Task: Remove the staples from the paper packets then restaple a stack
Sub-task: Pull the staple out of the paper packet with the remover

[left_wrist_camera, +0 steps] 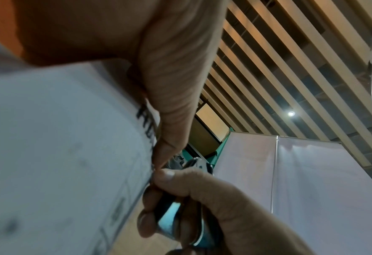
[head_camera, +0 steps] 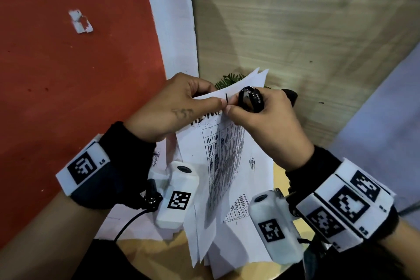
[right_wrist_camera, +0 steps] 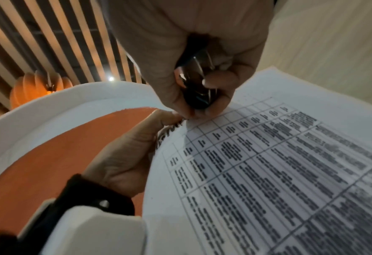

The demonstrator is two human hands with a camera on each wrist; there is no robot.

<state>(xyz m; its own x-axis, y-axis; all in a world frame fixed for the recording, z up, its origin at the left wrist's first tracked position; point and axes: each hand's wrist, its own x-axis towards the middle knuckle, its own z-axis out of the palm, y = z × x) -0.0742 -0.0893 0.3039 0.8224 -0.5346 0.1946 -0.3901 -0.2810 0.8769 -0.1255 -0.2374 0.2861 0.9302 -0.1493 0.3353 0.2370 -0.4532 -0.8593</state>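
A white paper packet (head_camera: 223, 157) printed with a table is held up off the table, top corner raised. My left hand (head_camera: 212, 100) pinches that corner, thumb on the front. A dark staple (head_camera: 226, 98) sticks up at the corner between both thumbs. My right hand (head_camera: 233, 108) grips a black and chrome staple remover (head_camera: 250, 100) in its curled fingers, its thumb tip touching the paper beside the staple. In the left wrist view the left thumb (left_wrist_camera: 176, 107) lies on the packet (left_wrist_camera: 60, 138). In the right wrist view the staple remover (right_wrist_camera: 194, 89) sits over the packet (right_wrist_camera: 268, 172).
More loose printed sheets (head_camera: 241, 209) lie under the packet on the wooden table (head_camera: 295, 29). A loose staple (head_camera: 321, 103) lies on the table to the right. Green leaves (head_camera: 229, 79) show behind the paper. A red surface (head_camera: 68, 98) with a white scrap (head_camera: 80, 21) fills the left.
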